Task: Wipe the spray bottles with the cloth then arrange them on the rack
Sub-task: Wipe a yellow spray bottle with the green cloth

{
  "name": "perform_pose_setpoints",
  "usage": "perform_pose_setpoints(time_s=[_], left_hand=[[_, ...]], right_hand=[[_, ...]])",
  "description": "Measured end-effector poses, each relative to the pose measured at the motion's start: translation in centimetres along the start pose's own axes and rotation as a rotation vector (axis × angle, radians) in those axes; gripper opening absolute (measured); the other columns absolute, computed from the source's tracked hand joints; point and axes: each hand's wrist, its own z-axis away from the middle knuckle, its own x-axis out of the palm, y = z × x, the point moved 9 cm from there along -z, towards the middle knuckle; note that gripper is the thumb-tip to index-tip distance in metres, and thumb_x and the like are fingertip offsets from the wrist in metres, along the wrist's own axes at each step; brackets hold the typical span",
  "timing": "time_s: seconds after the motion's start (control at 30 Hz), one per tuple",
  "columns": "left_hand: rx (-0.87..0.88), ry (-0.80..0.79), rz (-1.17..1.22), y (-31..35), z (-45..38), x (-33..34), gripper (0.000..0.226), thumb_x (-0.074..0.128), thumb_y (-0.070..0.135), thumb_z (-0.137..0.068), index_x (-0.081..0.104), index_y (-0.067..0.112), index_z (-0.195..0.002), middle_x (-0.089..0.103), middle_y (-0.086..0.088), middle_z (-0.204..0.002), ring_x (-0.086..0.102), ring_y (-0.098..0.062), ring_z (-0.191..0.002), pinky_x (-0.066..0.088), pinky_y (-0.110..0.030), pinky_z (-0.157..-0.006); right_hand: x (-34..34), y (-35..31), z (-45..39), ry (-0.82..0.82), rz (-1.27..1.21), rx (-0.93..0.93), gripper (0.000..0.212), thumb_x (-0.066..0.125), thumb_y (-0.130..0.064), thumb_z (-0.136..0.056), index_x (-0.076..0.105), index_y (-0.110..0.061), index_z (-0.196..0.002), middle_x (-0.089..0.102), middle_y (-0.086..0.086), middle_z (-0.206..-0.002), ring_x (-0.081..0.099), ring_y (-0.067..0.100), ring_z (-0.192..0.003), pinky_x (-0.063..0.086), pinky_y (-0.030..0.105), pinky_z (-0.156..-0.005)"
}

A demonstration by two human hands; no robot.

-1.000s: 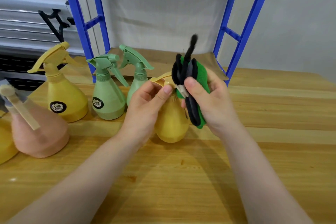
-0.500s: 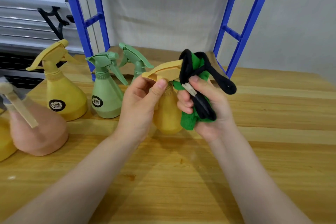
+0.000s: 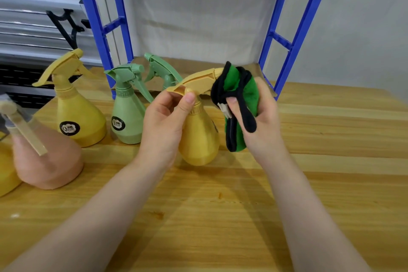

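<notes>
My left hand (image 3: 164, 121) grips a yellow spray bottle (image 3: 199, 139) by its neck, just under the trigger head, holding it lifted a little above the wooden table (image 3: 220, 216). My right hand (image 3: 260, 117) holds a bunched green cloth with black edging (image 3: 239, 104) against the nozzle end of that bottle's head. Behind stands the blue rack (image 3: 298, 28), its lower shelf covered in brown cardboard (image 3: 198, 64).
On the table to the left stand a yellow bottle (image 3: 77, 112), a green bottle (image 3: 127, 112), a second green bottle (image 3: 163, 70) behind it, a pink bottle (image 3: 44, 157) and part of another yellow one (image 3: 5, 174) at the left edge.
The cloth has moved from the bottle's side up to the nozzle end of its head. The bottle has tilted and turned slightly in my left hand.
</notes>
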Motion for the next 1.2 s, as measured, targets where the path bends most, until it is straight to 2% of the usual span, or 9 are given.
perform_pose_setpoints(time_s=[0.07,0.2,0.3,0.37,0.5,0.7,0.83,1.07,1.2], left_hand=[[0.034,-0.030,-0.088,0.2,0.1,0.3,0.014,0.070,0.038,-0.082,0.070,0.025,-0.087,0.069,-0.001,-0.088,0.062,-0.022,-0.088,0.051,-0.052,-0.090],[0.153,-0.124,-0.283,0.7,0.8,1.8,0.011,0.069,0.037,-0.083,0.070,0.029,-0.090,0.069,-0.005,-0.093,0.064,-0.022,-0.090,0.054,-0.043,-0.083],[0.225,-0.148,-0.369,0.5,1.3,2.4,0.025,0.070,0.036,-0.084,0.068,0.012,-0.093,0.060,-0.013,-0.089,0.057,-0.033,-0.085,0.049,-0.054,-0.077],[0.263,-0.161,-0.412,0.6,1.5,2.6,0.013,0.072,0.026,-0.086,0.068,0.014,-0.091,0.057,0.002,-0.083,0.054,-0.018,-0.079,0.049,-0.038,-0.071],[0.382,-0.147,-0.465,2.4,2.3,3.2,0.013,0.069,0.027,-0.085,0.060,0.035,-0.088,0.051,0.023,-0.077,0.048,-0.001,-0.075,0.037,-0.015,-0.067],[0.491,-0.101,-0.523,3.2,3.3,3.5,0.015,0.071,0.022,-0.083,0.064,0.024,-0.096,0.059,0.010,-0.089,0.055,-0.004,-0.086,0.044,-0.022,-0.078],[0.549,-0.064,-0.585,4.1,3.2,3.1,0.016,0.071,0.021,-0.083,0.064,0.021,-0.097,0.059,0.012,-0.093,0.055,-0.001,-0.091,0.044,-0.018,-0.081],[0.527,-0.041,-0.642,3.9,3.1,2.9,0.021,0.075,0.020,-0.081,0.065,0.025,-0.099,0.060,0.011,-0.094,0.055,0.000,-0.093,0.041,-0.013,-0.084],[0.492,-0.035,-0.658,3.6,3.0,2.9,0.024,0.076,0.019,-0.080,0.063,0.026,-0.099,0.060,0.008,-0.093,0.055,-0.001,-0.093,0.041,-0.011,-0.083]], right_hand=[[-0.3,-0.8,0.0,0.001,0.029,-0.075,0.024,0.057,0.005,-0.094,0.054,-0.014,-0.107,0.064,-0.015,-0.088,0.062,0.001,-0.083,0.051,0.020,-0.074],[-0.2,-1.7,0.2,-0.018,0.131,-0.169,0.035,0.063,0.000,-0.090,0.053,-0.023,-0.114,0.064,-0.013,-0.097,0.063,0.015,-0.088,0.054,0.041,-0.075],[-0.4,-2.5,0.4,-0.003,0.307,-0.223,0.025,0.065,-0.012,-0.085,0.057,-0.029,-0.102,0.064,-0.023,-0.085,0.062,0.000,-0.077,0.052,0.023,-0.068],[-0.5,-2.9,0.7,0.025,0.470,-0.284,0.011,0.065,-0.028,-0.085,0.059,-0.021,-0.091,0.060,-0.014,-0.070,0.057,0.008,-0.062,0.047,0.028,-0.055],[-1.1,-4.0,1.3,0.188,0.622,-0.398,0.042,0.050,-0.047,-0.096,0.059,-0.008,-0.085,0.049,-0.011,-0.065,0.045,0.005,-0.054,0.035,0.022,-0.050],[-2.2,-3.2,1.3,0.330,0.441,-0.295,0.024,0.049,-0.034,-0.097,0.046,-0.027,-0.074,0.044,-0.015,-0.059,0.044,0.004,-0.054,0.034,0.021,-0.053],[-1.7,-2.0,1.1,0.296,0.260,-0.152,0.027,0.050,-0.039,-0.095,0.056,-0.017,-0.081,0.052,-0.010,-0.063,0.050,0.005,-0.059,0.041,0.026,-0.053],[-2.7,-1.5,0.7,0.298,0.659,-0.104,0.042,0.040,-0.059,-0.091,0.052,-0.022,-0.076,0.049,-0.014,-0.055,0.050,0.009,-0.056,0.037,0.025,-0.053],[-3.1,-0.8,0.2,0.281,0.495,0.018,0.037,0.055,-0.050,-0.091,0.052,-0.022,-0.067,0.049,-0.014,-0.055,0.046,0.005,-0.054,0.036,0.024,-0.054]])
